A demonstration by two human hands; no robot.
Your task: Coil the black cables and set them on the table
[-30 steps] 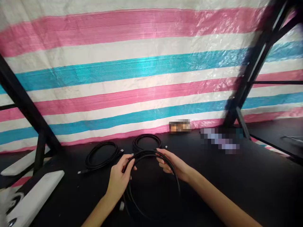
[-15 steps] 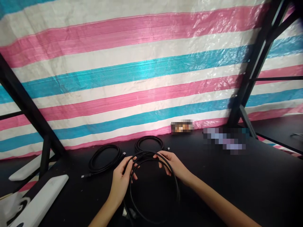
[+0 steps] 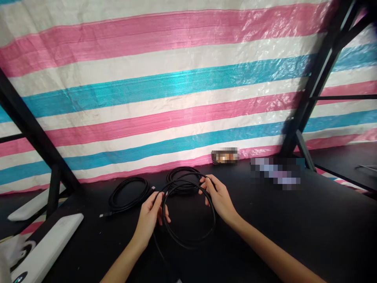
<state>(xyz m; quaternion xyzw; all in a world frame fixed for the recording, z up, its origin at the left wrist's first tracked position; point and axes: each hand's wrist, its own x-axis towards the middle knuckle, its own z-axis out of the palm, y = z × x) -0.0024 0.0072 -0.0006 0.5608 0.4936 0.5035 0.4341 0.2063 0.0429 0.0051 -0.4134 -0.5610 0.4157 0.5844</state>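
Between my two hands a black cable [image 3: 188,247] hangs in round loops above the dark tabletop. My left hand [image 3: 150,212] pinches the loops at their left side. At the upper right, my right hand [image 3: 216,194] has its fingers closed on a strand of the same cable. A loose length runs down from my left hand toward the bottom edge, where a pale connector end [image 3: 178,280] just shows. Behind the held loops lies a coiled black cable [image 3: 184,171], partly covered by them. Another coiled cable [image 3: 129,194] with light metal plug ends rests to the left.
A long white object [image 3: 55,247] lies at the left, with another white piece [image 3: 29,206] behind it. Black metal posts [image 3: 306,94] rise on both sides. A striped plastic sheet [image 3: 165,90] hangs behind the black table [image 3: 265,232]. Two blurred items sit at the back right.
The held loops have become smaller and rounder. My right hand has moved slightly up and right, farther from my left hand. The loose connector end has dropped toward the bottom edge.
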